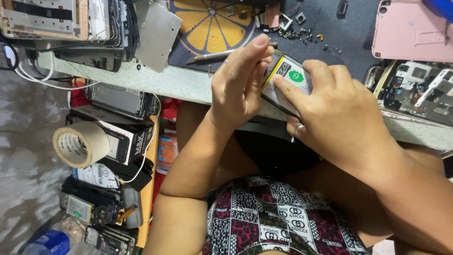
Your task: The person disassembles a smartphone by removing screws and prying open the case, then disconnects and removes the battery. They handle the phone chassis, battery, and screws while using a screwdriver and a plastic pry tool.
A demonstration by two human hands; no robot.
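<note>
Right hand [339, 113] grips a flat battery [285, 78], white label with green round sticker and yellow edge; left hand [238, 82] fingers rest loosely on it.

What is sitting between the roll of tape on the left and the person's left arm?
In the head view, between the tape roll and the left arm lie stacked dark boxes crossed by a white cable, then an orange-and-blue packet.
</note>
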